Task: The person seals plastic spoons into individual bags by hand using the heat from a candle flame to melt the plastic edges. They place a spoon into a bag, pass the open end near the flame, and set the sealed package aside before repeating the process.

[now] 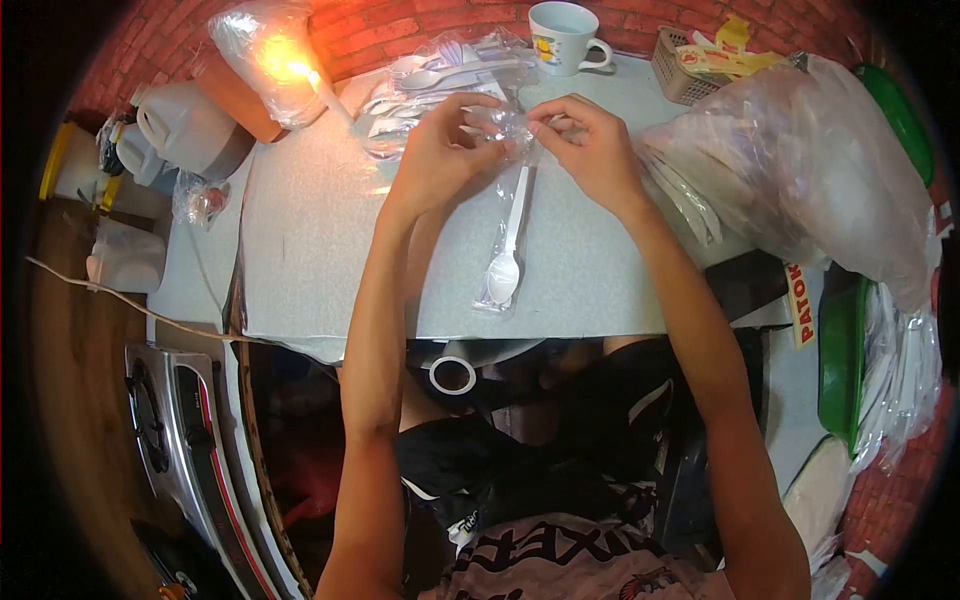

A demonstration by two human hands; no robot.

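A white plastic spoon [505, 270] lies inside a long clear plastic sleeve [496, 298] on the pale tabletop, its bowl toward my body. My left hand [455, 145] pinches the far end of the sleeve from the left. From the right, my right hand [582, 140] holds the same end between thumb and fingers. Beyond my hands lies a pile of wrapped white spoons [400, 115]. Close behind the pile on the left, a lit candle [325, 95] burns.
A white mug [565, 40] and a beige basket [680, 80] stand at the back. Large plastic bags [800, 160] fill the right side. White jugs [190, 125] stand at the left, above a gas stove [190, 430]. A green tray [843, 360] sits at the right.
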